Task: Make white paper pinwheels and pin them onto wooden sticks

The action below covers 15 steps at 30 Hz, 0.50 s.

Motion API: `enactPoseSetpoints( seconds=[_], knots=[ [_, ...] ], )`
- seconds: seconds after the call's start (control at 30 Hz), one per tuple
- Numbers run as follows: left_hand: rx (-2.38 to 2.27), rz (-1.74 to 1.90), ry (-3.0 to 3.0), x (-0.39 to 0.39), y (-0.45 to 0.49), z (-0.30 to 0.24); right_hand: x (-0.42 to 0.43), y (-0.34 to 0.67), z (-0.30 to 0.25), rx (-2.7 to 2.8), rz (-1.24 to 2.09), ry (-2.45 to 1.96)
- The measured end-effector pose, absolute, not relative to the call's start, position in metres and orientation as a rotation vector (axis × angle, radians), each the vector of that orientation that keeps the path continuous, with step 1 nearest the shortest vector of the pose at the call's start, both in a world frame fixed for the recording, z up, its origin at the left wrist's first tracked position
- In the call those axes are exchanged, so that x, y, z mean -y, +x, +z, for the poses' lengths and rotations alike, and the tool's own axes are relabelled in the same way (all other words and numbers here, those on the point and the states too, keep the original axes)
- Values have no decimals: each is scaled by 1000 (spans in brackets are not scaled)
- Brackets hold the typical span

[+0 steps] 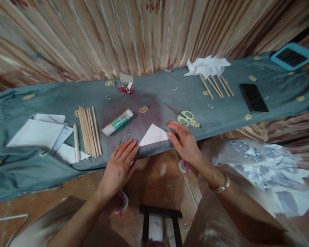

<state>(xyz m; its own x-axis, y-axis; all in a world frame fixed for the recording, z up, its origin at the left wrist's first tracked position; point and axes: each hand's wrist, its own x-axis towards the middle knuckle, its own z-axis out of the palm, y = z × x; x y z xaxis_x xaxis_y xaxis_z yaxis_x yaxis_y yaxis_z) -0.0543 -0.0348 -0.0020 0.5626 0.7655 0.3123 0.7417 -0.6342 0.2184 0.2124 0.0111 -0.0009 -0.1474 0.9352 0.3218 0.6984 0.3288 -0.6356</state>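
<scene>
A folded white paper triangle (pixel 153 136) lies at the near edge of the cloth-covered table, its peak pointing away from me. My left hand (pixel 121 162) rests flat, palm down, with its fingertips by the triangle's left corner. At the right corner is my right hand (pixel 184 141), thumb tip at the paper and fingers stretched loosely apart from it. Just beyond that hand lie green-handled scissors (pixel 184 116), blades towards the upper left. Beyond my left hand there is a glue stick (pixel 117 122) with a green and white label.
Wooden sticks (pixel 90 132), a pale marker-like stick (pixel 76 142) and paper sheets (pixel 38 132) lie left. A red pin box (pixel 125 85) stands behind. White paper pinwheels (pixel 208 66), a phone (pixel 253 98) and a blue-framed tablet (pixel 292 56) lie right. A bag of paper scraps (pixel 270 171) sits below.
</scene>
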Motion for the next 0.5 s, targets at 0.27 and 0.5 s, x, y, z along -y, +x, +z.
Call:
enactPoseSetpoints(
  seconds=[0.27, 0.5],
  knots=[
    [-1335, 704, 2668, 29, -48, 2, -16, 196, 0, 1817, 668, -1428],
    [-1340, 891, 2681, 22, -35, 15, -8, 185, 17, 1760, 746, -1404]
  ],
)
